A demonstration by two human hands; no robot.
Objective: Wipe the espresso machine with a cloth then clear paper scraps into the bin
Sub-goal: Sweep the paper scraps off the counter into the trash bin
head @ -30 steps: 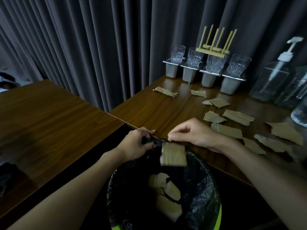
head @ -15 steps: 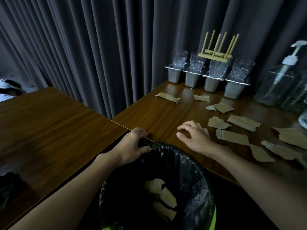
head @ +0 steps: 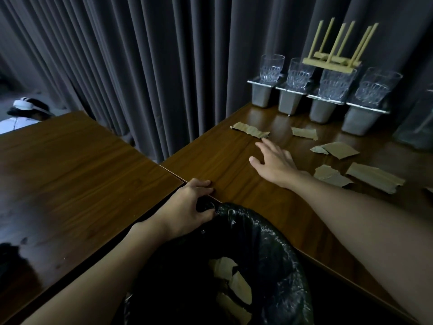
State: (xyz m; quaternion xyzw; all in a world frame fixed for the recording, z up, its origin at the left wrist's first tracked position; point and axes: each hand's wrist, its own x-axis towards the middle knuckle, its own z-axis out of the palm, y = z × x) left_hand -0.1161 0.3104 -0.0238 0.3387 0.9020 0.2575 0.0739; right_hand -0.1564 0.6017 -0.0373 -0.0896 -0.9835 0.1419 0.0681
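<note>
A bin (head: 276,249) lined with a black bag stands below the table edge, with brown paper scraps (head: 236,287) inside. My left hand (head: 189,207) grips the bag's rim at the table corner. My right hand (head: 274,163) stretches out over the right table with straight fingers, its fingertips just short of a long torn scrap (head: 249,129). Several more brown scraps lie on the table to the right, such as one (head: 304,133) farther back and one (head: 330,175) beside my wrist. No espresso machine or cloth is in view.
Several glasses on metal holders (head: 325,106) stand at the back of the right table (head: 222,160), with a small wooden rack (head: 332,64) on top. A second wooden table (head: 70,174) lies to the left. Grey curtains hang behind. A person's head (head: 25,109) shows far left.
My right hand dropped a scrap into the bin, then opened and reached forward across the table toward the long scrap. My left hand stayed on the bag's rim.
</note>
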